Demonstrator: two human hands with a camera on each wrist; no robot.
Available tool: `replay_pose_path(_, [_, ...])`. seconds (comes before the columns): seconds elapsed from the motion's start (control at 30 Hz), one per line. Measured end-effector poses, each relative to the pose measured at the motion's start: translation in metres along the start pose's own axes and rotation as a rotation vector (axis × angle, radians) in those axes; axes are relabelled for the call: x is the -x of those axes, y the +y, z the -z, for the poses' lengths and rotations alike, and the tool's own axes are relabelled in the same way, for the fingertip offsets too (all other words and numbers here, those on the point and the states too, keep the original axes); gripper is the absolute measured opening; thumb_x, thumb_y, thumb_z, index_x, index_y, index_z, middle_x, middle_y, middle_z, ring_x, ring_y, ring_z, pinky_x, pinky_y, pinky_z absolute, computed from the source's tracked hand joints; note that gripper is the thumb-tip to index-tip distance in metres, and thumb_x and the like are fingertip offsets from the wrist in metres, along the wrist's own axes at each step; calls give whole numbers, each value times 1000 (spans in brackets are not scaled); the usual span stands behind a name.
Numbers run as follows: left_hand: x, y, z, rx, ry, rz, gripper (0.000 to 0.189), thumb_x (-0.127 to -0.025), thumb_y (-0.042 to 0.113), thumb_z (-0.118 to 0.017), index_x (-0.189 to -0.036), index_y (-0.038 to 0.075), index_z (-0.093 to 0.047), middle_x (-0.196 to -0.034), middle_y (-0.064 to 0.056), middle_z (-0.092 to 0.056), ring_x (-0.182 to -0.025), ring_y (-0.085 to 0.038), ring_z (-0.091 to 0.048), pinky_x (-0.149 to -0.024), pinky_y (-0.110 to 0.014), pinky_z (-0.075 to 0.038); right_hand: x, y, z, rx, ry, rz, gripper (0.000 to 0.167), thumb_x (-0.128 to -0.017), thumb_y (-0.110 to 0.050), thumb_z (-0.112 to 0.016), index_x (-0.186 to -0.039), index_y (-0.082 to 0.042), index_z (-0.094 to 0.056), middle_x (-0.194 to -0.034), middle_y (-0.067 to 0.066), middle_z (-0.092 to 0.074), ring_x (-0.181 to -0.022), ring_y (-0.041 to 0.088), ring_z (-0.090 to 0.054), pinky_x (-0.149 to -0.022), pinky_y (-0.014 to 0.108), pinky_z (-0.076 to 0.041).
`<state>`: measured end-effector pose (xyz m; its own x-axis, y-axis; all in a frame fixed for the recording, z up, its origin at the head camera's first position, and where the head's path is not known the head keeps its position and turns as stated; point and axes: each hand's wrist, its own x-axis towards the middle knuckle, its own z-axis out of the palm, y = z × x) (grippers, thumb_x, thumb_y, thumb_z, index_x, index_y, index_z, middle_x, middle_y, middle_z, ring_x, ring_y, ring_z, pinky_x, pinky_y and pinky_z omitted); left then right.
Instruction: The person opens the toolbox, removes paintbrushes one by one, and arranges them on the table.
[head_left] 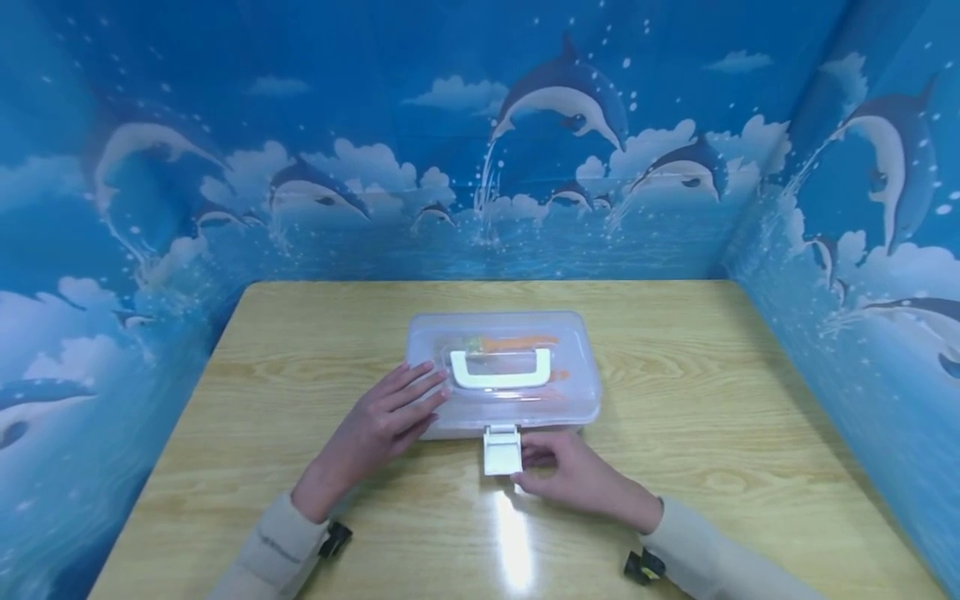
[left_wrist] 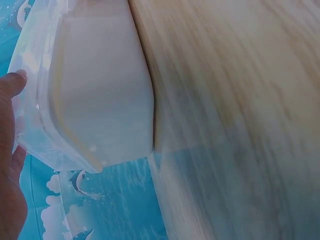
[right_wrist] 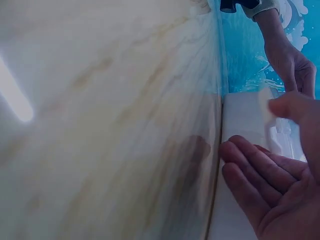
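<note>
A clear plastic storage box [head_left: 512, 410] with a white handle [head_left: 501, 381] on its lid stands on the table. Through the lid shows an orange-handled brush [head_left: 517, 343]. My left hand [head_left: 386, 418] rests on the lid's left side, fingers stretched out; in the left wrist view its thumb [left_wrist: 16, 82] lies against the box's clear edge. The white front latch [head_left: 502, 452] sticks outward from the box. My right hand [head_left: 566, 469] holds the latch at its right edge with thumb and index finger, the other fingers extended below it in the right wrist view.
The wood-grain table [head_left: 675, 375] carries the box near its middle. Blue dolphin-print sheets [head_left: 375, 125] enclose the back and both sides. Light glares off the tabletop in front of the latch.
</note>
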<state>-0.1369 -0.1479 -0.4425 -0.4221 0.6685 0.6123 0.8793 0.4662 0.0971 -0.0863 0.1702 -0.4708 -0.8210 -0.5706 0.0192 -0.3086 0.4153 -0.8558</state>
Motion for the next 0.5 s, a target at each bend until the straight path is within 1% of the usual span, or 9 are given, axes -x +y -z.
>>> replay_pose_path(0.13, [0, 1, 0, 3, -6, 4, 49, -89, 15, -74, -136, 8, -65, -145, -11, -60, -137, -32, -53, -116, -54, -43, 0, -1, 1, 99, 10, 22, 33, -87, -12, -80, -118, -8, -71, -102, -2, -77, -92, 7, -72, -87, 27, -62])
replay_pose_path(0.3, [0, 2, 0, 7, -8, 7, 49, -87, 14, -75, -136, 8, -65, -145, -11, -60, -137, -32, -53, -117, -53, -42, -2, -1, 2, 178, 14, -7, 32, -87, -13, -80, -117, -9, -72, -100, -3, -77, -90, 4, -72, -83, 21, -62])
replay_pose_path(0.4, [0, 2, 0, 4, -9, 9, 50, -87, 14, -75, -135, 8, -66, -145, -11, -60, -137, -32, -53, -118, -52, -41, -3, -2, 3, 215, 17, -8, 31, -87, -12, -79, -117, -8, -72, -100, -1, -77, -89, 5, -72, -82, 21, -62])
replay_pose_path(0.5, [-1, 1, 0, 4, -6, 7, 48, -89, 15, -75, -136, 8, -65, -145, -11, -60, -137, -32, -53, -117, -53, -42, -4, -2, 4, 254, 30, 14, 30, -86, -8, -79, -115, -6, -72, -101, 2, -77, -89, 9, -73, -81, 22, -62])
